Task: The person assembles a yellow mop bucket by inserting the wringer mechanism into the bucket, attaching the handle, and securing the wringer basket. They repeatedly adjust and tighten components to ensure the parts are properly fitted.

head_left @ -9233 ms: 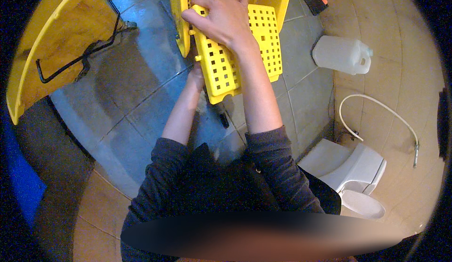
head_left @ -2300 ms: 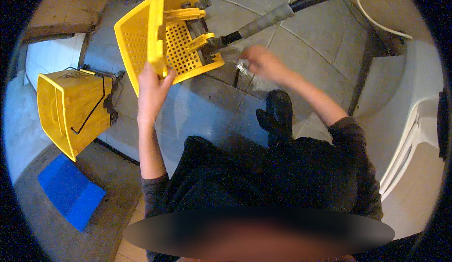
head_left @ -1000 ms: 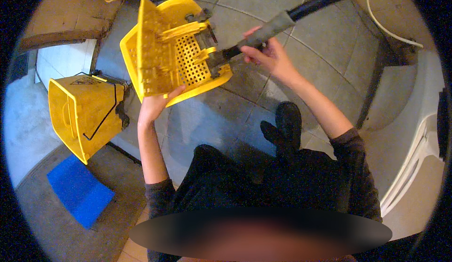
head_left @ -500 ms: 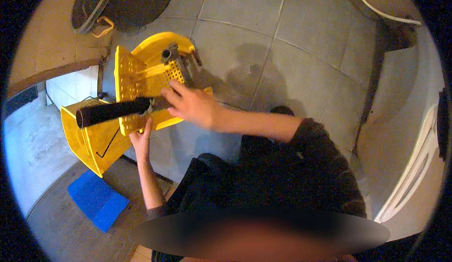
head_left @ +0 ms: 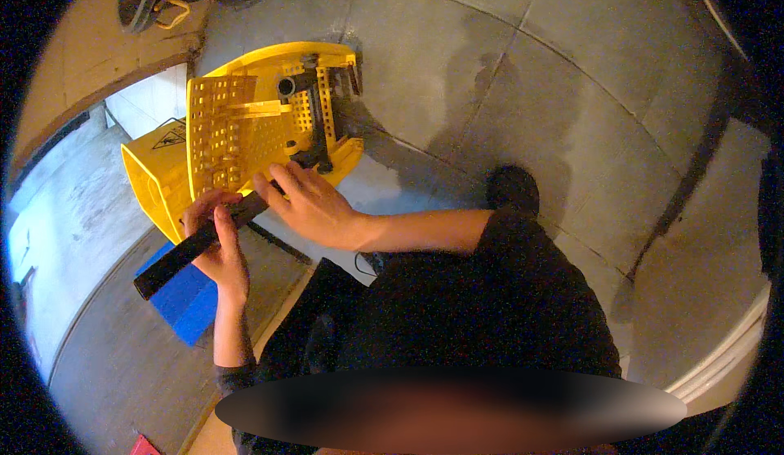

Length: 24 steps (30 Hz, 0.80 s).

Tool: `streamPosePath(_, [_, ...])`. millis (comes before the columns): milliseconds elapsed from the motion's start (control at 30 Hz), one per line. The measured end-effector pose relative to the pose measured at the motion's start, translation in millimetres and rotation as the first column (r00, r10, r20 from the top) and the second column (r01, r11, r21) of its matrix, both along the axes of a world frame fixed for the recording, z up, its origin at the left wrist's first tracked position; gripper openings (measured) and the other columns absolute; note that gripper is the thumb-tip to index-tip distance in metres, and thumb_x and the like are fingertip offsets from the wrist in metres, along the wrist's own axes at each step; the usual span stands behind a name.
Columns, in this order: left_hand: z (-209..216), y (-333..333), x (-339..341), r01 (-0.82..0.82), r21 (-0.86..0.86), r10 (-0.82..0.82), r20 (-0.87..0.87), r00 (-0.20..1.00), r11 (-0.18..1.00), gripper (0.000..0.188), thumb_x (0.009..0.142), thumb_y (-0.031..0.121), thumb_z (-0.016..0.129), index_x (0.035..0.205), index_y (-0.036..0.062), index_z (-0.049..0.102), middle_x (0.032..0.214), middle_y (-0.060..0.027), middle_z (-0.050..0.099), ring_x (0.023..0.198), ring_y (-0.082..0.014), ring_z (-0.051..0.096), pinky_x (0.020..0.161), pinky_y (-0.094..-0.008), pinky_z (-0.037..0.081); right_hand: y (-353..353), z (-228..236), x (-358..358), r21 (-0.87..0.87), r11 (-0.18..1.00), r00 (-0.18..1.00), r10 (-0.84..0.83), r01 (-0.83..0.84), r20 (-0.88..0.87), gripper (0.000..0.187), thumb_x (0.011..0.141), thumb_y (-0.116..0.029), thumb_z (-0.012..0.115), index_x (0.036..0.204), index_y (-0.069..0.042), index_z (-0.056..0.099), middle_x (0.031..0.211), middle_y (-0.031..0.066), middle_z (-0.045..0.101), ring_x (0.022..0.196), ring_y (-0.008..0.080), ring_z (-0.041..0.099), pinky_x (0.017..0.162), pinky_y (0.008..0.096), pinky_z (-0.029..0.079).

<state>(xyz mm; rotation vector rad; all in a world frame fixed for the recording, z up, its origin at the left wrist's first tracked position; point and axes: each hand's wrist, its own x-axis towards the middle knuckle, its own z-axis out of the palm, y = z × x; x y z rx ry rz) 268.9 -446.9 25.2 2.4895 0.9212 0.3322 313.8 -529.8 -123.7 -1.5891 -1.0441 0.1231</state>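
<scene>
Wringer (head_left: 261, 120) lever handle (head_left: 192, 247) is grasped by left hand (head_left: 216, 247); right hand (head_left: 314, 206) rests on it, fingers loose.

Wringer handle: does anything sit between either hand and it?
Nothing visible does. The left hand is wrapped around the dark handle, and the right hand rests on it where it meets the yellow wringer.

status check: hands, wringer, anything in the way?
Left hand gripped on black lever handle. Right hand laid on lever by yellow wringer. Wringer tipped over yellow bucket. Blue pad on floor beneath the handle; nothing blocking.
</scene>
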Motion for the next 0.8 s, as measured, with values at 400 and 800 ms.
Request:
streamPosePath(400, [-5, 18, -9, -0.217, -0.502, 0.111, -0.232, 0.966, 0.838, 0.066, 0.093, 0.055, 0.043, 0.113, -0.0050, 0.063, 0.116, -0.0227, 0.064, 0.115, -0.0334, 0.058, 0.106, -0.0435, 0.039, -79, -192, 24, -0.183, 0.950, 0.612, -0.303, 0.251, -0.731, 0.019, 0.096, -0.010, 0.052, 0.105, -0.006, 0.068, 0.084, 0.0089, 0.055, 0.076, 0.0201, 0.053, 0.068, 0.0312, 0.043])
streamPosePath(800, [-14, 46, -13, 0.066, -0.529, -0.177, -0.161, 0.971, 0.846, 0.063, 0.088, 0.052, 0.046, 0.102, -0.0062, 0.065, 0.107, -0.0244, 0.066, 0.111, -0.0391, 0.059, 0.104, -0.0490, 0.039, -40, -200, 63, 0.030, 1.000, 0.749, 0.014, 0.008, -0.663, 0.024, 0.095, -0.020, 0.061, 0.115, -0.012, 0.071, 0.092, 0.0052, 0.058, 0.088, 0.0141, 0.051, 0.077, 0.0308, 0.045])
